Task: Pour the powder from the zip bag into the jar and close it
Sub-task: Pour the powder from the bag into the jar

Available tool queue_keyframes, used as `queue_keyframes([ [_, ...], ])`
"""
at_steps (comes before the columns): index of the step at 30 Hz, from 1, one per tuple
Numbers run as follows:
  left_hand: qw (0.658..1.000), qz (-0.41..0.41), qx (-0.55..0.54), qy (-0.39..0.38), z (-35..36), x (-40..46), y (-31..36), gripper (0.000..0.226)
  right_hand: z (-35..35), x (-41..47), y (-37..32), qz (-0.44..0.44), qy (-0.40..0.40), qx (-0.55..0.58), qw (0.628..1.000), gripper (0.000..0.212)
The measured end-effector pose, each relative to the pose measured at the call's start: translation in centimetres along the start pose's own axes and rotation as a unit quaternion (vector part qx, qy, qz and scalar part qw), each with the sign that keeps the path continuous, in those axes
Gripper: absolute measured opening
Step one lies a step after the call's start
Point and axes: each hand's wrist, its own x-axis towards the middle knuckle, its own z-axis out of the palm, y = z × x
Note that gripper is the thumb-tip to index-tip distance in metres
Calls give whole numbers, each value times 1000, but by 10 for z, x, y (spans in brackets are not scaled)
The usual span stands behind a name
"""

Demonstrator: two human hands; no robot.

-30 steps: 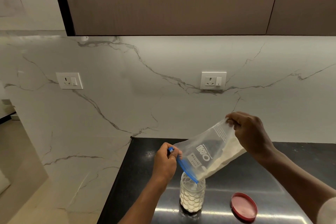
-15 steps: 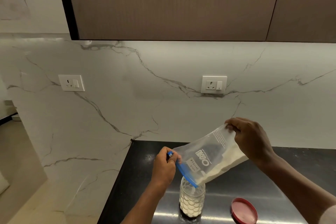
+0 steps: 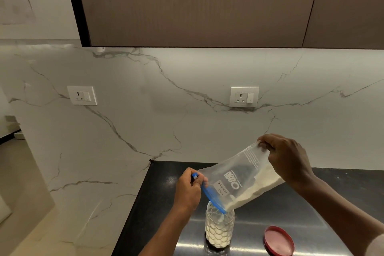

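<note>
marble wall (image 3: 145, 131), black counter (image 3: 280, 210) near right | zip bag (image 3: 239, 181) tilted, blue zip end over jar (image 3: 219, 228) mouth, powder inside both | right hand (image 3: 286, 160) pinches bag's far raised corner | left hand (image 3: 188, 190) pinches zip end | red lid (image 3: 279, 240) on counter right of jar

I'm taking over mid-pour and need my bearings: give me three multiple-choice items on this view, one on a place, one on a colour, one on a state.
1. Where is the lid?
A. On the counter, right of the jar
B. On the jar
C. In the left hand

2. What colour is the bag's zip strip?
A. Red
B. Blue
C. Green

3. What state is the jar in?
A. Capped
B. Empty
C. Open, partly filled with powder

Key: 1 A, the lid lies on the counter beside the jar. 2 B, the strip over the jar mouth is blue. 3 C, white powder shows through the uncapped jar.
</note>
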Motion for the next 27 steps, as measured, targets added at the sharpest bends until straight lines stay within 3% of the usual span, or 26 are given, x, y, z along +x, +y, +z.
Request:
queue_keyframes([
  [27, 1000, -3, -3, 7, 3, 0, -4, 17, 3, -1, 5, -30, 10, 26, 999, 17],
])
